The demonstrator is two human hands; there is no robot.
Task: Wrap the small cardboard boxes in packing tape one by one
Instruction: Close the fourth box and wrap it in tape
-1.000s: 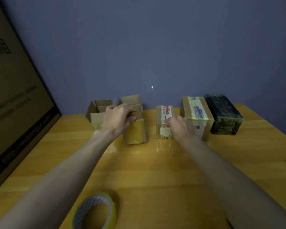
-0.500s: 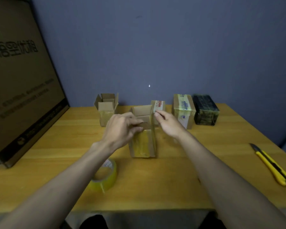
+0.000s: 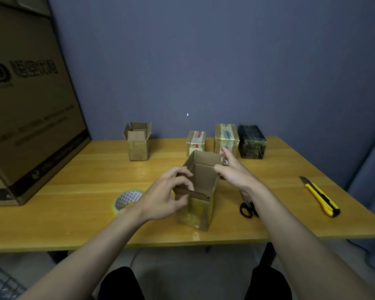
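Note:
A small cardboard box [image 3: 200, 204] with its top flaps open stands upright near the front middle of the wooden table [image 3: 78, 213]. My left hand [image 3: 165, 195] grips its left flap with curled fingers. My right hand [image 3: 234, 172] touches the right flap, fingers mostly straight. A roll of yellowish packing tape [image 3: 126, 199] lies just left of my left wrist. At the back stand another open box [image 3: 138, 140] and three taped boxes: a small one [image 3: 195, 140], a wider one [image 3: 225, 137] and a dark one [image 3: 252, 140].
A large cardboard carton [image 3: 26, 118] fills the left of the table. Black scissors [image 3: 248, 207] lie right of the held box, partly under my right forearm. A yellow utility knife [image 3: 320, 197] lies near the right edge. My dark-clad legs show below the table edge.
The open box has come from the back row toward the front edge in my left hand. My right hand left the small taped box and came to the open box's right flap. The view pulled back.

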